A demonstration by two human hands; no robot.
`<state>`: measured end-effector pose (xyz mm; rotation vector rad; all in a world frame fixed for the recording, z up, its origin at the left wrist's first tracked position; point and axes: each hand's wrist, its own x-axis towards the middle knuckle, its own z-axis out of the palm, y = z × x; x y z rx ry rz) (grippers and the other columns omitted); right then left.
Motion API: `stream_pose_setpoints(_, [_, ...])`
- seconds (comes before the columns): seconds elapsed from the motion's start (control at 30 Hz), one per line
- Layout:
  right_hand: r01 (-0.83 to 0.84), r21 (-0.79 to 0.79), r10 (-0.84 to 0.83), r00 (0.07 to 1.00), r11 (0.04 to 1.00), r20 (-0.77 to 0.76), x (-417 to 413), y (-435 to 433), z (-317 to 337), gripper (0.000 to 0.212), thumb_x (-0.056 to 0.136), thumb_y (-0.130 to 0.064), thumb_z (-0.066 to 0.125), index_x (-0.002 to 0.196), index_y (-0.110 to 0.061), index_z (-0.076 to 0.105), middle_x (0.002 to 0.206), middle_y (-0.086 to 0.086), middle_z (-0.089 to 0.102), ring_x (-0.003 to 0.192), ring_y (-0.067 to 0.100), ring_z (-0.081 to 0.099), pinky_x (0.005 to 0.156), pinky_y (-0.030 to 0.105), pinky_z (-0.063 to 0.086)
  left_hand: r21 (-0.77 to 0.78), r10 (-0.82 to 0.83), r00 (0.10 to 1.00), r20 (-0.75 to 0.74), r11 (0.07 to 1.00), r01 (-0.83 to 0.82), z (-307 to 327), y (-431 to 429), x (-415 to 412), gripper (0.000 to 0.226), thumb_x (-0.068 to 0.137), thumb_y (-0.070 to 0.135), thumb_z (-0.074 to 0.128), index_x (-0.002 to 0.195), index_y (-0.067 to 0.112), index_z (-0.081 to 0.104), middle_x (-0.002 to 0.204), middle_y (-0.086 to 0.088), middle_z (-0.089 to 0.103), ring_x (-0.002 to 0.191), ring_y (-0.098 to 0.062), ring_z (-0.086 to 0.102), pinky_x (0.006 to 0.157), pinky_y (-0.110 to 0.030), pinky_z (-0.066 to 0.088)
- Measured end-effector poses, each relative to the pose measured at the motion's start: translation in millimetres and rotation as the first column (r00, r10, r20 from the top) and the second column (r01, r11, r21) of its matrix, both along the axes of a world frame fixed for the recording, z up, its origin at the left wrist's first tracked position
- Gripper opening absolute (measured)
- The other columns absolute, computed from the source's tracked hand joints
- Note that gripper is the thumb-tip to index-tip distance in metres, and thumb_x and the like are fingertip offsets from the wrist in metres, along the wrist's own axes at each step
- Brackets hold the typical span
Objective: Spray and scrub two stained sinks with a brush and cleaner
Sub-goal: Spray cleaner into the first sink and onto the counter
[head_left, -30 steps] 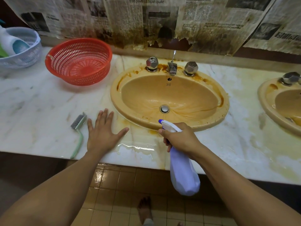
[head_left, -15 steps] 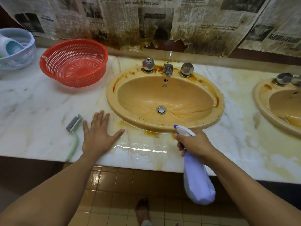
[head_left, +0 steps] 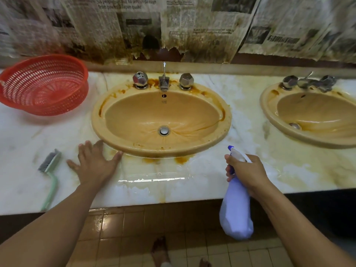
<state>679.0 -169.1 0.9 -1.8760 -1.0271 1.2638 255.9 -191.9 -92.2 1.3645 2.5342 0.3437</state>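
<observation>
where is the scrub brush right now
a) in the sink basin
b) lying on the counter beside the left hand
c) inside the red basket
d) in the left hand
b: the scrub brush lies on the marble counter, untouched, just outside the left hand, which rests flat on the counter, while the right hand holds the spray bottle.

- The right hand [head_left: 246, 170], gripping the spray bottle [head_left: 236, 214], has swung from in front of the stained sink's [head_left: 134, 116] drain [head_left: 164, 130] to just off its front right corner.
- The left hand [head_left: 94, 164], flat on the counter [head_left: 192, 189], has slid nearer the sink's front left rim, thumb now just beside it.
- The white basket far to the sink's left has dropped out of sight.
</observation>
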Motion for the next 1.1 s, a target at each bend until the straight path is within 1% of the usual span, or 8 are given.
stream_pose_setpoints(0.1, [-0.034,-0.006,0.034,0.998,0.999,-0.049,-1,-2,5,0.02,0.092,-0.025,0.075,0.094,-0.006,0.073,0.074,0.015,0.073,0.069,0.029,0.07,0.063,0.041,0.06,-0.051,-0.026,0.999,-0.036,0.998,0.024,-7,-5,8,0.106,0.079,0.097,0.018,0.162,0.031,0.013,0.173,-0.008,-0.003,0.158,-0.024,-0.012,0.117,-0.072,-0.008])
stream_pose_setpoints(0.2, [-0.155,-0.023,0.152,0.984,0.988,-0.09,-8,-5,11,0.018,0.092,-0.024,0.075,0.102,-0.008,0.073,0.085,0.014,0.076,0.083,0.028,0.075,0.061,0.036,0.059,-0.062,-0.039,0.997,-0.065,0.997,0.035,-6,-6,10,0.111,0.078,0.099,0.016,0.164,0.029,0.008,0.173,-0.009,-0.007,0.158,-0.026,-0.014,0.116,-0.071,-0.01])
stream_pose_setpoints(0.27, [-0.231,-0.04,0.228,0.971,0.972,-0.069,-19,-8,12,0.015,0.093,-0.023,0.074,0.098,-0.009,0.074,0.082,0.015,0.075,0.077,0.027,0.074,0.059,0.036,0.058,-0.064,-0.043,0.997,-0.065,0.997,0.039,-5,-7,12,0.112,0.078,0.099,0.015,0.164,0.028,0.008,0.172,-0.009,-0.007,0.158,-0.026,-0.014,0.116,-0.072,-0.011])
stream_pose_setpoints(0.43, [-0.258,-0.053,0.259,0.966,0.965,0.008,-43,-14,8,0.019,0.094,-0.025,0.071,0.087,-0.008,0.072,0.072,0.017,0.071,0.058,0.025,0.066,0.059,0.041,0.062,-0.063,-0.044,0.996,-0.082,0.997,0.039,-5,-7,14,0.111,0.079,0.099,0.014,0.164,0.027,0.009,0.172,-0.01,-0.005,0.158,-0.027,-0.012,0.116,-0.072,-0.01])
stream_pose_setpoints(0.67, [-0.337,-0.029,0.335,0.941,0.941,-0.048,-67,-18,12,0.011,0.092,-0.023,0.073,0.091,-0.012,0.074,0.085,0.017,0.075,0.079,0.029,0.073,0.057,0.034,0.06,-0.07,-0.04,0.995,-0.092,0.997,0.034,-6,-8,15,0.113,0.079,0.099,0.011,0.165,0.026,0.007,0.172,-0.01,-0.005,0.158,-0.026,-0.013,0.117,-0.071,-0.011])
stream_pose_setpoints(0.8, [-0.351,-0.057,0.351,0.936,0.935,-0.016,-77,-16,10,0.015,0.093,-0.024,0.071,0.091,-0.008,0.072,0.082,0.02,0.074,0.063,0.02,0.067,0.054,0.035,0.06,-0.074,-0.047,0.995,-0.091,0.996,0.04,-4,-8,16,0.113,0.079,0.099,0.01,0.165,0.026,0.003,0.172,-0.01,-0.007,0.158,-0.026,-0.014,0.116,-0.07,-0.012])
stream_pose_setpoints(0.9, [-0.335,-0.09,0.336,0.942,0.938,-0.011,-81,-13,9,0.017,0.092,-0.025,0.071,0.09,-0.007,0.07,0.078,0.023,0.072,0.054,0.021,0.062,0.053,0.035,0.058,-0.087,-0.051,0.994,-0.095,0.995,0.043,-3,-8,15,0.113,0.079,0.099,0.008,0.165,0.026,0.001,0.172,-0.009,-0.008,0.158,-0.026,-0.015,0.116,-0.07,-0.012])
stream_pose_setpoints(1.1, [-0.329,-0.078,0.329,0.944,0.941,-0.001,-76,-6,11,0.018,0.092,-0.027,0.073,0.095,-0.01,0.071,0.081,0.02,0.074,0.06,0.02,0.066,0.055,0.034,0.06,-0.087,-0.05,0.993,-0.105,0.995,0.041,-3,-8,16,0.115,0.077,0.099,0.007,0.165,0.026,0.002,0.172,-0.009,-0.007,0.158,-0.026,-0.013,0.117,-0.071,-0.01])
